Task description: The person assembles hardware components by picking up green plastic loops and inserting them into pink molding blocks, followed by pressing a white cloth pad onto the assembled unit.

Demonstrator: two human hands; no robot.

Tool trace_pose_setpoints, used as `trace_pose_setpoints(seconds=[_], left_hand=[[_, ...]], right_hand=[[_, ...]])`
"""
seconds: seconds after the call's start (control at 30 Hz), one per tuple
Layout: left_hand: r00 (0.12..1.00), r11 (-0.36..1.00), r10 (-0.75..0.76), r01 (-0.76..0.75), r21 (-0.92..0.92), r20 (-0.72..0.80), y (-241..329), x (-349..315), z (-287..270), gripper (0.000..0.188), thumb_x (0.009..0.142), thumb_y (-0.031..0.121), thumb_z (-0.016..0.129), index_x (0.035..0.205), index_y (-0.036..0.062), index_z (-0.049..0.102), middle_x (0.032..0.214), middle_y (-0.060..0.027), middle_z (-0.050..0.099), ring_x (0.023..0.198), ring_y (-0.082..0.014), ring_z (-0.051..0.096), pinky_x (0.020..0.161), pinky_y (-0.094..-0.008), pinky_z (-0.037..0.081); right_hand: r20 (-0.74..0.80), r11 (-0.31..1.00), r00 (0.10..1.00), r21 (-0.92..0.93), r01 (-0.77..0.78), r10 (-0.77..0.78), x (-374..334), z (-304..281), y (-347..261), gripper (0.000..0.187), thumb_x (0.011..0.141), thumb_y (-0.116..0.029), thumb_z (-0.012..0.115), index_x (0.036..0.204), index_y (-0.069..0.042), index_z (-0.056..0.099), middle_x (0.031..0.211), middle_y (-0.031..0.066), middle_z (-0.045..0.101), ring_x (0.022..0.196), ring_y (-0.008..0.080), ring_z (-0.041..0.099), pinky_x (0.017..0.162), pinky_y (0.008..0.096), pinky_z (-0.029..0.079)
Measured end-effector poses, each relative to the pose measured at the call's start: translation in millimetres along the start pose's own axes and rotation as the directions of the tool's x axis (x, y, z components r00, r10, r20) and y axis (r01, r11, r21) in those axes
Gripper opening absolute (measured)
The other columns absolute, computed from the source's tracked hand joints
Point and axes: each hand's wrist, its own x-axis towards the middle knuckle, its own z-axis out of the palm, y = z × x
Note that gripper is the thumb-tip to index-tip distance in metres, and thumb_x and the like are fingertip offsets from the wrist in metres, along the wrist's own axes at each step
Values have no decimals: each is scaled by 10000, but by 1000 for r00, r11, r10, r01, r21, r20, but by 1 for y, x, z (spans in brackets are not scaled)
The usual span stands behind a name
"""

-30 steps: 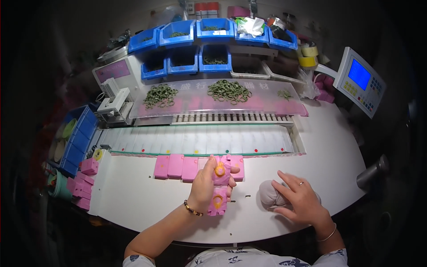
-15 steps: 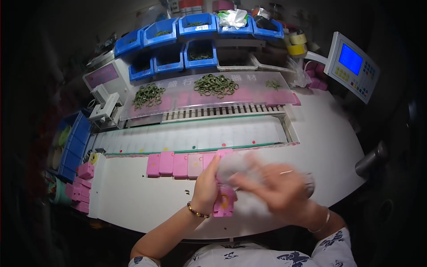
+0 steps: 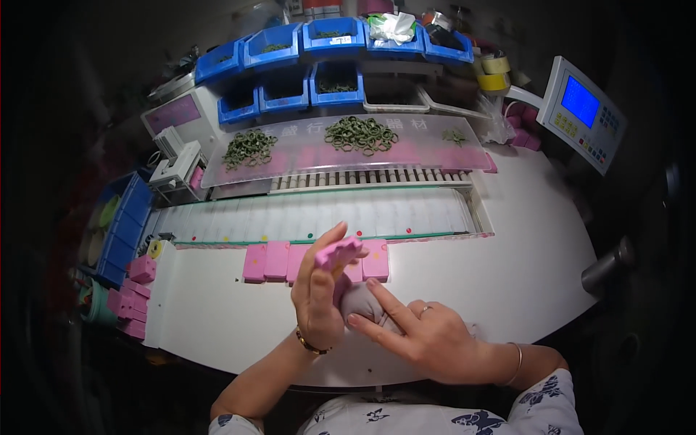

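Note:
My left hand (image 3: pixel 313 297) is raised with its palm turned right, fingers curled around a pink block (image 3: pixel 339 254) with a notched edge, tilted over the table. More pink shows lower, between the palm and a rounded grey cloth pouch (image 3: pixel 361 303); whether it is a second block I cannot tell. My right hand (image 3: pixel 446 341) grips the pouch, with its fingers laid over the top and side. The pouch touches or nearly touches the left palm. Behind my hands, a row of flat pink blocks (image 3: pixel 276 259) lies along the table's inner edge, partly hidden by my left hand.
A long white recessed channel (image 3: pixel 326 216) crosses beyond the row. Green rings (image 3: pixel 360 135) lie heaped on a translucent board (image 3: pixel 297 156). Blue bins (image 3: pixel 272 47) stand behind. A control panel (image 3: pixel 580 109) is at right, a grey cylinder (image 3: pixel 607 266) below it, stacked pink blocks (image 3: pixel 130 304) at left.
My left hand has turned upward and left, tilting the pink block. My right hand, blurred before, has come lower with the pouch. The pink block with a yellow ring mark below my left hand no longer shows there.

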Motion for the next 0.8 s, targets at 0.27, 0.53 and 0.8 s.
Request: trace_pose_setpoints(seconds=[0.27, 0.53, 0.8], left_hand=[[991, 967, 131, -131, 218, 14, 0, 6, -16, 664, 1001, 508, 305, 1373, -41, 337, 1075, -149, 585, 905, -173, 560, 658, -260, 508], [956, 960, 241, -210, 183, -166, 2, 22, -16, 473, 1011, 455, 315, 1203, 41, 441, 928, -130, 597, 689, -171, 571, 557, -287, 488], [921, 916, -387, 378, -134, -44, 3, 22, -27, 429, 996, 462, 405, 1077, 47, 477, 910, -141, 598, 611, -197, 601, 516, -338, 526]], right_hand=[[-336, 992, 934, 6, -127, 122, 15, -29, 13, 494, 753, -129, 633, 1245, -177, 632, 1300, 172, 571, 567, 121, 496, 548, 237, 448], [46, 985, 985, 21, -169, 168, -20, 11, 14, 446, 765, -130, 615, 1210, -149, 617, 1343, 183, 528, 619, 188, 570, 598, 295, 449], [185, 909, 908, -264, -323, 376, -57, 7, 59, 466, 778, -118, 654, 1240, -122, 590, 1329, 187, 520, 811, 280, 603, 672, 338, 453]])
